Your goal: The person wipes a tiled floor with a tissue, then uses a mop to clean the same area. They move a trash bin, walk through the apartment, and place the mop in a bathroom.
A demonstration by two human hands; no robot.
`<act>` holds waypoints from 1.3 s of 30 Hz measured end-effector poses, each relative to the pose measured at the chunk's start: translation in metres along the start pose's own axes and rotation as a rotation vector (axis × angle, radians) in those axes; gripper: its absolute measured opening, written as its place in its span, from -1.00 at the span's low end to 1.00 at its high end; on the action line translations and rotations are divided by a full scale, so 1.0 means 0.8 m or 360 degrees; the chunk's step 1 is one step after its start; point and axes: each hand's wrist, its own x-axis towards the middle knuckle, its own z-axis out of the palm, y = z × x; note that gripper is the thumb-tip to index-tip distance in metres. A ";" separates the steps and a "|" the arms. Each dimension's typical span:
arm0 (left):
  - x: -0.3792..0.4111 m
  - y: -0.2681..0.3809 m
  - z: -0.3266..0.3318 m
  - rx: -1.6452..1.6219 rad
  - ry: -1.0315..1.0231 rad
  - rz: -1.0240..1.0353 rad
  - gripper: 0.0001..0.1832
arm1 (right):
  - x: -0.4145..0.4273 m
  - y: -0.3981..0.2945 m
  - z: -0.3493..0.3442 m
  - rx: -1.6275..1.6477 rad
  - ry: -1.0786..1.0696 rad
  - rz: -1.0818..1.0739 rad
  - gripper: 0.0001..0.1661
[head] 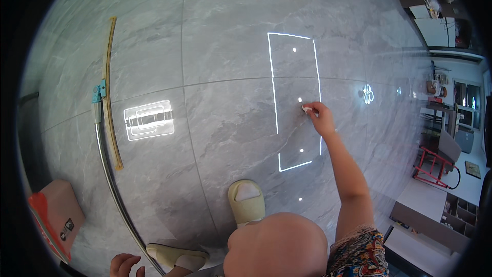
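Observation:
My right hand is low over the grey marble-look tile floor, fingertips pinching a small crumpled white scrap, perhaps tissue. Whether the scrap touches the tile cannot be told. At the bottom left, partly cut off by the picture's edge, my left hand has bent fingers apart from the thumb, and nothing shows in it. Close to that hand runs the curved-looking metal pole of a floor mop or wiper. Its long, narrow brownish head lies on the tiles, joined by a teal connector.
Light-coloured slippers are on my feet, one slipper forward and another near the pole. A pinkish box stands at lower left. Off to the right are a red-framed chair and a low cabinet. Ceiling lights reflect brightly off the tiles.

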 end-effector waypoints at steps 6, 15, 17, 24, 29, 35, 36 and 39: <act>-0.011 -0.006 -0.001 0.0001 0.0006 -0.0012 -0.79 | -0.034 -0.009 0.053 0.0054 0.0419 0.0398 -0.82; -0.016 -0.010 0.002 0.0003 -0.0002 0.0025 -0.71 | -0.045 -0.123 0.143 -0.0041 0.0621 0.0282 -0.86; -0.015 -0.010 0.002 0.0011 -0.0003 0.0033 -0.71 | -0.042 -0.146 0.152 0.0023 0.0543 0.0225 -0.86; -0.012 -0.005 0.006 -0.0019 0.0004 0.0044 -0.71 | -0.047 -0.186 0.187 0.0108 0.0236 -0.0171 -0.86; -0.009 -0.001 0.005 0.0014 0.0014 0.0061 -0.73 | -0.078 -0.189 0.176 -0.0128 -0.0283 -0.0733 -0.81; -0.006 -0.002 0.008 0.0042 0.0031 0.0032 -0.75 | -0.067 -0.109 0.104 -0.0283 -0.0770 -0.1394 -0.76; -0.005 -0.001 0.009 0.0043 0.0027 0.0029 -0.75 | -0.050 -0.094 0.089 -0.0286 -0.0852 -0.1460 -0.75; -0.002 0.002 0.013 0.0053 -0.0011 0.0034 -0.75 | -0.007 -0.052 0.061 -0.0306 -0.0834 -0.1349 -0.76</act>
